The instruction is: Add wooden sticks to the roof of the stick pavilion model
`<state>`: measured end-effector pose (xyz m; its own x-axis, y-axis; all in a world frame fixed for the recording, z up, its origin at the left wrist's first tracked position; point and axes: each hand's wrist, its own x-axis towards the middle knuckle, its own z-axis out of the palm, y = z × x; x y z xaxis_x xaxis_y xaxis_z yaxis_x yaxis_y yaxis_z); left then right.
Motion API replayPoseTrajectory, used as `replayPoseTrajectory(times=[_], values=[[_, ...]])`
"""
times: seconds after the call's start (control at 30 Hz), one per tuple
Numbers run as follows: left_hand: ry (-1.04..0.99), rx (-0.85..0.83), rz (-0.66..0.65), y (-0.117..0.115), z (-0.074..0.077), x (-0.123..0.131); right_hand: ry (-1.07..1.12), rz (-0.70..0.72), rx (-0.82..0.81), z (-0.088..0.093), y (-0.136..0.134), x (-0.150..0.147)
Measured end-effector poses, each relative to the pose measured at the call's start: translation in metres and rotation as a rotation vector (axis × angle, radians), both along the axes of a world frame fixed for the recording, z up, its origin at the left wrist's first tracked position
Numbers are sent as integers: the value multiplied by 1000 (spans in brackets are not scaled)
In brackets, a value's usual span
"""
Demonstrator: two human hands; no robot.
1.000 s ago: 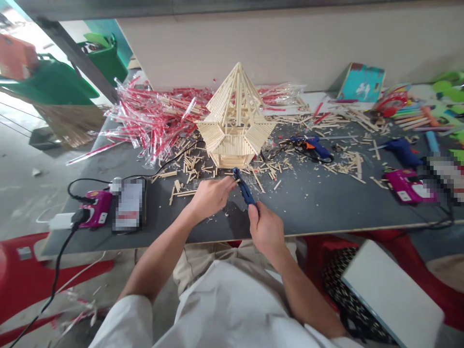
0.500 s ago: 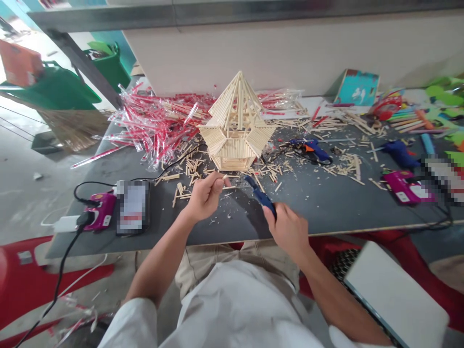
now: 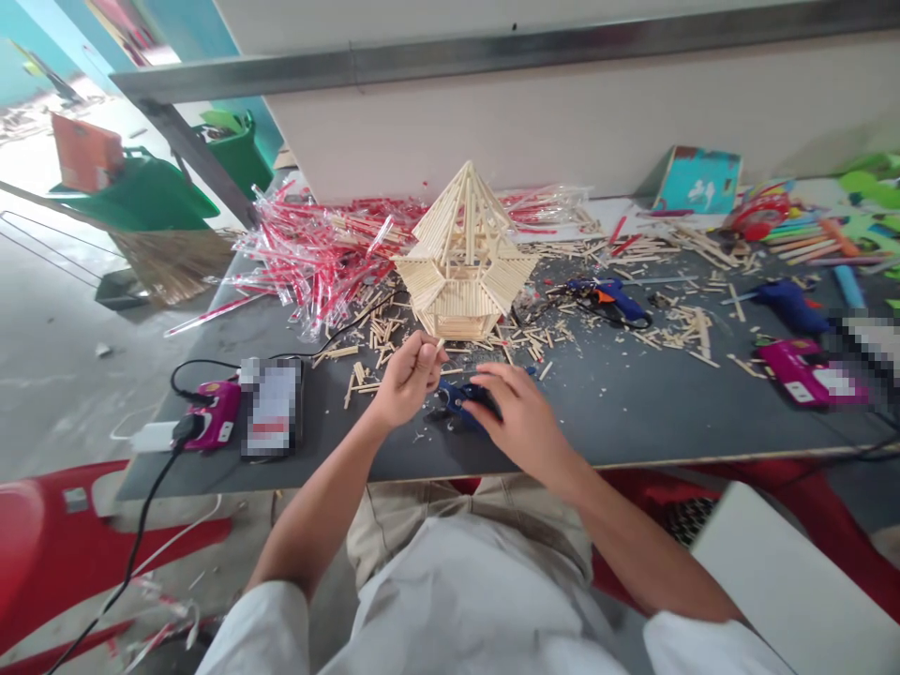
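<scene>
My left hand (image 3: pixel 410 377) is closed in a pinch on a short wooden stick (image 3: pixel 440 345), whose pale end pokes out beyond the fingertips. My right hand (image 3: pixel 518 412) hovers low over the table, thumb and fingers apart. Beneath and beside its fingers lies a blue-handled hand cutter (image 3: pixel 457 397), partly hidden by the hand. Just beyond both hands stands a model pavilion (image 3: pixel 464 253) built of thin wooden sticks, with a pointed upper roof and a flared lower one.
Cut stick pieces (image 3: pixel 383 330) litter the table (image 3: pixel 619 412). Red-and-clear wrappers (image 3: pixel 316 253) pile up back left. A blue glue gun (image 3: pixel 610 298) lies right of the model, another (image 3: pixel 791 305) farther right. A phone (image 3: pixel 273 408) and a magenta power strip (image 3: pixel 217 412) sit at left.
My right hand has let go of the cutter, which now lies on the table turned another way. The left hand still pinches the stick near the model. The view has shifted slightly.
</scene>
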<state>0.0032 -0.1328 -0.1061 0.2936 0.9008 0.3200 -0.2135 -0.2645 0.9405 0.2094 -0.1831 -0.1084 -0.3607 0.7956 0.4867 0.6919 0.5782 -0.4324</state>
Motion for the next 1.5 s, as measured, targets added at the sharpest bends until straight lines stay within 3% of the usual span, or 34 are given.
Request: replayPoseTrajectory(times=[0.1,0.2,0.3,0.5,0.6,0.77,1.2,1.5], values=[[74,-14,-4,1,-4,0,306,107,4,23,33,-5],[195,25,39,3,-8,-1,448,230,-63,31,59,-13],[384,126,118,4,-9,-3,483,274,-93,21,69,-19],[888,271,188,4,-6,-4,536,178,-77,-5,67,-17],[1021,292,190,5,-7,-3,538,156,-125,-11,68,-14],[1077,358,163,5,-10,-4,529,177,-232,-16,72,-12],[1054,326,256,12,-16,-6,427,173,-147,-21,75,-13],[1051,334,237,11,-18,-5,562,147,-180,-26,74,-19]])
